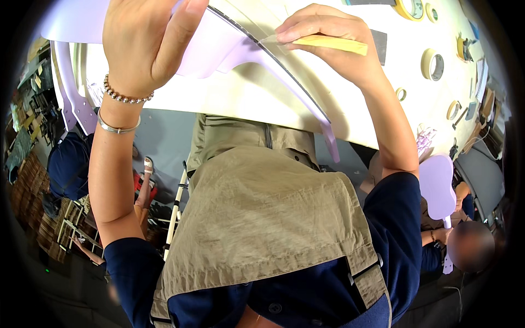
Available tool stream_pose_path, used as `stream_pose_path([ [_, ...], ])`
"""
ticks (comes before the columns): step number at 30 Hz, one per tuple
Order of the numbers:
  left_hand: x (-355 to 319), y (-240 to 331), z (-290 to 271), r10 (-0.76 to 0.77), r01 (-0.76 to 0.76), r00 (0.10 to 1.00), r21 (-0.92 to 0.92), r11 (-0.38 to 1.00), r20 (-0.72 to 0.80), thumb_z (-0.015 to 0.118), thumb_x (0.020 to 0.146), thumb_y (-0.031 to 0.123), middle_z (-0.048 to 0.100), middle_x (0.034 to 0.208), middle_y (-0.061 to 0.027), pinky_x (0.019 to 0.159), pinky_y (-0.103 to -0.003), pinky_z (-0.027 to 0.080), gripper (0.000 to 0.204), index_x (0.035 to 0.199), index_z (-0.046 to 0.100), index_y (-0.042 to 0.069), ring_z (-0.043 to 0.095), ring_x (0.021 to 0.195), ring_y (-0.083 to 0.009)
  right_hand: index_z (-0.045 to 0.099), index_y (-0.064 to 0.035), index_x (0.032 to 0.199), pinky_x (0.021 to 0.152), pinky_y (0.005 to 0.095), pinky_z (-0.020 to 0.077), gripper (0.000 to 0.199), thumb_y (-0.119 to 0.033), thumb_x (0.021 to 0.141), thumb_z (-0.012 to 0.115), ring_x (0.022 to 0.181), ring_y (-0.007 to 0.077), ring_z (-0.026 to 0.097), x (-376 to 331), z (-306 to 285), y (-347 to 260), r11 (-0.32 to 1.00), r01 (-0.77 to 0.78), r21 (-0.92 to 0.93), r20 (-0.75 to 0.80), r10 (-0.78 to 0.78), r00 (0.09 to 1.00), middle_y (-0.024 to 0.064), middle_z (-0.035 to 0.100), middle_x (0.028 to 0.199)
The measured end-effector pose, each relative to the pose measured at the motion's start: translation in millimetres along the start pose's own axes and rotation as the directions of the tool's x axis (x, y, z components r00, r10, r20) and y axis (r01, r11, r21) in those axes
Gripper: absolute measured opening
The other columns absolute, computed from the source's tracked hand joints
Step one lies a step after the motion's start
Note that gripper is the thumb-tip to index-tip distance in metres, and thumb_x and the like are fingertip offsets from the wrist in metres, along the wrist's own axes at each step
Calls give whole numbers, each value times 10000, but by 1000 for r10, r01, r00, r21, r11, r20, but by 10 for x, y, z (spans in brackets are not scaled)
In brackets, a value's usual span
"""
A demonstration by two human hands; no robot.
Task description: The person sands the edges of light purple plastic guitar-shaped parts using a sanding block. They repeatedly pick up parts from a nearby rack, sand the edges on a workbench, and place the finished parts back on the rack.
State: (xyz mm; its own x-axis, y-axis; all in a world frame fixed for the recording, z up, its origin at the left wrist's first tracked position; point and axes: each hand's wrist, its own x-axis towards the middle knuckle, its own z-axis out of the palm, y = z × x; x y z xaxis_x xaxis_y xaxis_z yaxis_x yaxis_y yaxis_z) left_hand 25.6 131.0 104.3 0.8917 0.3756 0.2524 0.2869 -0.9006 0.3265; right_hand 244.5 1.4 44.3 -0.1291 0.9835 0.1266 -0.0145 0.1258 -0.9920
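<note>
A lilac guitar (pixel 205 52) lies across the pale worktable in front of me, its neck (pixel 295 82) slanting toward the near edge. Dark trim runs along the neck's side, and the headstock (pixel 330 143) juts past the table. My left hand (pixel 145 41) is over the body with the thumb spread, while its other fingers are partly cut off by the top edge. Between the fingertips of my right hand (pixel 331 41) is a slim pointed tool with a yellow-wrapped handle (pixel 336 44). Its thin tip meets or nearly meets the dark trim.
Tape rolls (pixel 432 64) and a grey sheet (pixel 379 47) lie on the worktable (pixel 240 101) to the right, near pink strands (pixel 425 140). Another lilac neck (pixel 76 106) hangs over the left edge. At lower right a co-worker holds a lilac guitar (pixel 437 186).
</note>
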Motion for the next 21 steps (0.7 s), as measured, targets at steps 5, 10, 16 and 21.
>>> stream_pose_path([
  [5, -45, -66, 240, 47, -68, 971, -86, 994, -233, 374, 884, 317, 532, 655, -104, 780, -383, 394, 369, 711, 541, 38, 520, 615, -290, 662, -16, 841, 715, 284, 498, 217, 85, 653, 624, 806, 217, 632, 196, -5, -17, 944, 199, -265, 163, -160, 974, 86, 653, 829],
  [10, -64, -43, 210, -150, -1, 933, -419, 908, -327, 366, 887, 329, 529, 647, -101, 782, -383, 394, 385, 701, 537, 40, 519, 608, -288, 656, -8, 841, 709, 298, 495, 109, -57, 744, 652, 802, 231, 632, 375, -40, -38, 976, 159, -149, 298, -109, 948, 106, 652, 849],
  [16, 14, 114, 83, -16, 5, 965, -42, 999, -264, 364, 889, 341, 530, 643, -97, 784, -379, 395, 399, 692, 537, 41, 519, 605, -283, 654, -5, 849, 716, 294, 498, 119, -46, 738, 646, 809, 232, 635, 376, -61, -53, 968, 167, -190, 348, -93, 933, 104, 656, 855],
  [21, -28, 45, 151, -68, 45, 961, -89, 995, -270, 356, 896, 352, 532, 644, -96, 786, -378, 394, 413, 691, 537, 43, 520, 604, -278, 655, -11, 850, 719, 293, 497, 136, -15, 715, 642, 805, 232, 633, 373, -48, -93, 967, 144, -212, 354, -62, 933, 98, 653, 848],
])
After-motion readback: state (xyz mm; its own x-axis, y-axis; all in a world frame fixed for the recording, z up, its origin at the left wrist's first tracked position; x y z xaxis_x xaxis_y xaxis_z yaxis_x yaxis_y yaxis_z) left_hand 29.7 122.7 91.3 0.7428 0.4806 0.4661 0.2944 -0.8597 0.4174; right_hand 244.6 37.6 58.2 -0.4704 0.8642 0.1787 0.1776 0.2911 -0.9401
